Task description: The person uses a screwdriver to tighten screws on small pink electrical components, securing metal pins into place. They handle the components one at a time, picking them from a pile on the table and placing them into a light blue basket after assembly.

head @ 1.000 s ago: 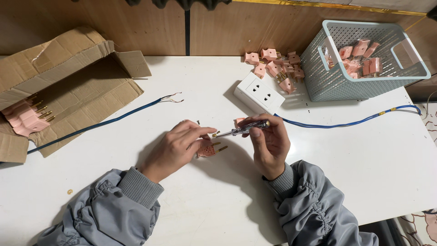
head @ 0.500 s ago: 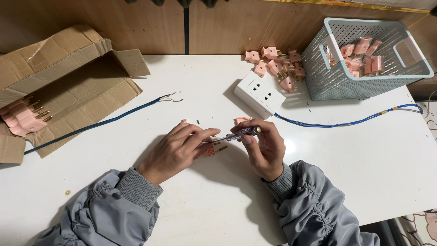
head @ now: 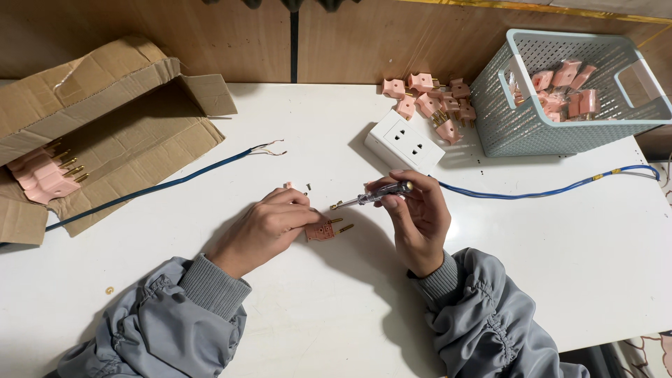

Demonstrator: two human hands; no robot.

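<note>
My left hand [head: 269,225] pinches a pink plug [head: 323,230] with brass pins against the white table [head: 336,308]; the pins point right. My right hand [head: 414,213] holds a small screwdriver [head: 372,196] with a clear handle. Its tip points left, just above the plug and apart from it. A tiny screw and small parts [head: 302,186] lie on the table just beyond my left hand.
A white socket block [head: 404,142] with a blue cable [head: 560,189] lies behind my hands. Loose pink plugs [head: 428,98] sit beside a grey-blue basket [head: 514,119] holding more. An open cardboard box [head: 105,119] with pink plugs lies at the left, a blue wire [head: 168,183] running from it.
My left hand has lowered the plug to the table. The screwdriver has come away from the plug and now points left above it.
</note>
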